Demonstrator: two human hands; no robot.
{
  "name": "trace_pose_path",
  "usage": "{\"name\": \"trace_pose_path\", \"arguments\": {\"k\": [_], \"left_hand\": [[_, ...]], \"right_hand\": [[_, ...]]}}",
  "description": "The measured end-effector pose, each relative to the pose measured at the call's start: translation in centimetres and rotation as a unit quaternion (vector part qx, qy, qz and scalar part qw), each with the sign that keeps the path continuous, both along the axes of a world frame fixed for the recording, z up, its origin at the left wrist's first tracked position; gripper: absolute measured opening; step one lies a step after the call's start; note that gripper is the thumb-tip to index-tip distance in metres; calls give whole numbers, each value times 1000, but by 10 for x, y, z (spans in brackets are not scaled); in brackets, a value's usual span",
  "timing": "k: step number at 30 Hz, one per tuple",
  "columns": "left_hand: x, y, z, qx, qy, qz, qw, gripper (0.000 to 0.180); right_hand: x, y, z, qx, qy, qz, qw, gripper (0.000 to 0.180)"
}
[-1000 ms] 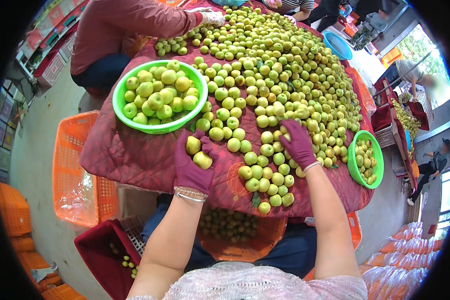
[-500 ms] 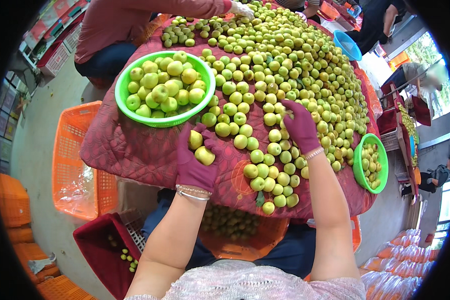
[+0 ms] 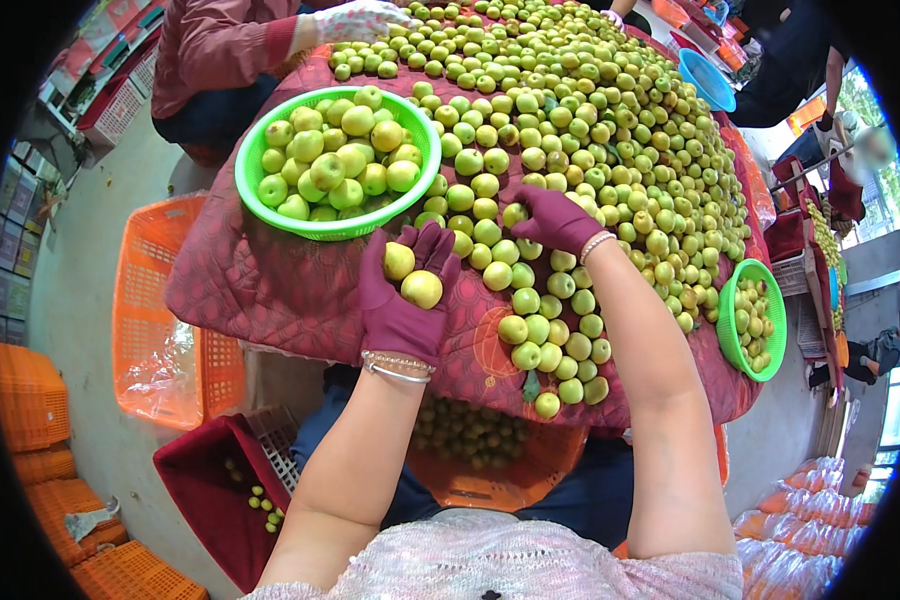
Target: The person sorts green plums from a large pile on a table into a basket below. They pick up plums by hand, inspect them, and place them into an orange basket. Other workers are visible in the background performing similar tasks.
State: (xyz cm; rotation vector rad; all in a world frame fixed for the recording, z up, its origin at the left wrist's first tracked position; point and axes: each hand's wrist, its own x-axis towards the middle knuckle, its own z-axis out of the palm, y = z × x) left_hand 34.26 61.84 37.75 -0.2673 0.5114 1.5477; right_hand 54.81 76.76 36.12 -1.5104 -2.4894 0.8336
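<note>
Wearing a maroon glove, my left hand (image 3: 402, 325) is turned palm up in front of the green basket (image 3: 260, 218). Two yellow-green jujubes (image 3: 422, 289) rest in its cupped palm and fingers. My right hand (image 3: 562, 222), gloved the same way, reaches over the heap of jujubes (image 3: 650, 150) with its fingertips closed on a single jujube (image 3: 515, 214). More jujubes fill the green basket at the left. Loose ones run in a strip between my hands toward the table's near edge.
A quilted red cloth (image 3: 270, 300) covers the table. A smaller green basket (image 3: 778, 330) of jujubes stands at the right edge, and a blue basin (image 3: 705, 80) farther back. Orange crates (image 3: 135, 290) stand at the left. Across the table, a person's gloved hand (image 3: 365, 20) touches the jujubes.
My right hand has moved left across the heap and now pinches a jujube. My left hand still cradles two, slightly farther right. The other person's gloved hand has shifted left.
</note>
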Motion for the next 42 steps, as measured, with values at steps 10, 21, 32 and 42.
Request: {"name": "trace_pose_path", "arguments": {"k": [10,21,32,42], "left_hand": [[-1,-2,7,81,-65,-21,994,46],[5,-6,-3,76,-27,-114,990,41],[50,-23,-12,287,327,-156,887,71],[60,-20,2,319,551,-93,765,65]], "right_hand": [[-50,-41,2,74,91,72,991,34],[-23,-105,-18,141,185,-124,965,39],[69,-110,-14,194,297,-228,907,39],[61,-132,-38,189,28,-56,980,67]]}}
